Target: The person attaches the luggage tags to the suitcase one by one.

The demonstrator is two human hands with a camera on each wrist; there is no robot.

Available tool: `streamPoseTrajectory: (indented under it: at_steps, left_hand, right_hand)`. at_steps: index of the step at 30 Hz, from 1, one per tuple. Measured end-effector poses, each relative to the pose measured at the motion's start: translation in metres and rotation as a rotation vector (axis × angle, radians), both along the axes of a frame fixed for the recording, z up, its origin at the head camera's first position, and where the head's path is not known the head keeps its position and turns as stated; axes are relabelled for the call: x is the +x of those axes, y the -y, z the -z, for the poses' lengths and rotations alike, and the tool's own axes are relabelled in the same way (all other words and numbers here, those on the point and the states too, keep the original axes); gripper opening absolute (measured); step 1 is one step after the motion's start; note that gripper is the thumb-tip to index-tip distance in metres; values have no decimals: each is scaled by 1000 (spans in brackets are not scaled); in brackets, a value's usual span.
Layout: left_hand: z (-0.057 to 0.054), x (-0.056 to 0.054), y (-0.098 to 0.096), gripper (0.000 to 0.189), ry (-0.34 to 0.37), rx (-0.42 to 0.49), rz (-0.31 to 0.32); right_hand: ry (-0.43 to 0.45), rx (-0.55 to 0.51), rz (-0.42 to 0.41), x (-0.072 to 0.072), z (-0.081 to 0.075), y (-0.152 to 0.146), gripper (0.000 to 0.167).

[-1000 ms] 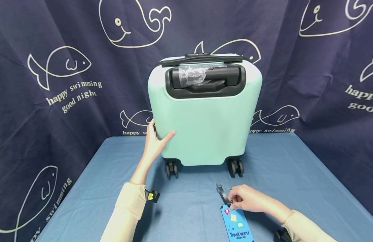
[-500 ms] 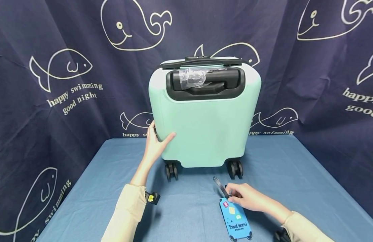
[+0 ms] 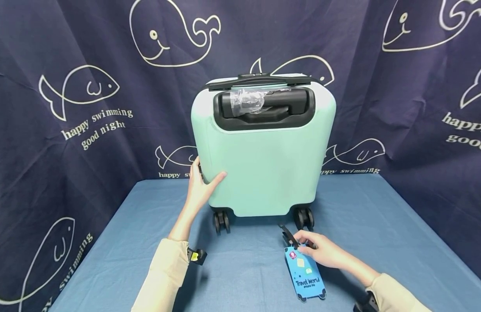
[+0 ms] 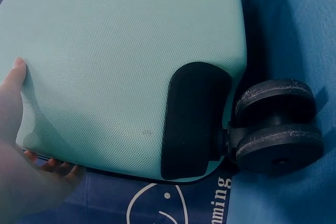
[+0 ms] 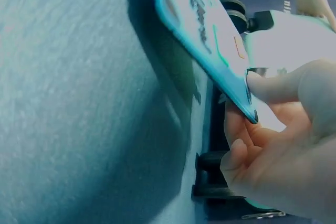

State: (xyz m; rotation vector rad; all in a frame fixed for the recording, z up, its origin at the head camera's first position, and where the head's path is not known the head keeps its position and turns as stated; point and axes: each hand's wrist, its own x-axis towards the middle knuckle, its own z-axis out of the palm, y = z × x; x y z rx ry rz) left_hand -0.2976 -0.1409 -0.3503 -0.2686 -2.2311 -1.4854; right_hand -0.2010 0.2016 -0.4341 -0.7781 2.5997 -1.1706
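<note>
Left hand (image 3: 198,190) grips a suitcase (image 3: 267,173) by its side edge | right hand (image 3: 321,250) pinches a blue luggage tag (image 3: 305,274) beside its black strap (image 3: 289,236) | suitcase stands upright on blue cloth (image 3: 240,277) beyond the right hand

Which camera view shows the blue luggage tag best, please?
The head view: there the blue luggage tag shows nearly its whole printed face, with "Travel World" readable. The right wrist view shows it slanted, cut by the top edge, pinched in the right hand. The left wrist view does not show it.
</note>
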Motion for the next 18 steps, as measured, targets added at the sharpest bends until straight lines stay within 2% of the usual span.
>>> streamPoseTrajectory:
  at_steps: [7,14,18]
  left_hand:
    - [-1,1,0,91,15,2,6]
    - [0,1,0,91,20,6,10]
    - [0,0,0,90,10,14,12]
  right_hand:
    - [26,-69,-42,2,-2,0,21]
    - [66,-76,17,2,-5,1,26]
    - [9,-68,50,3,-7,0,26]
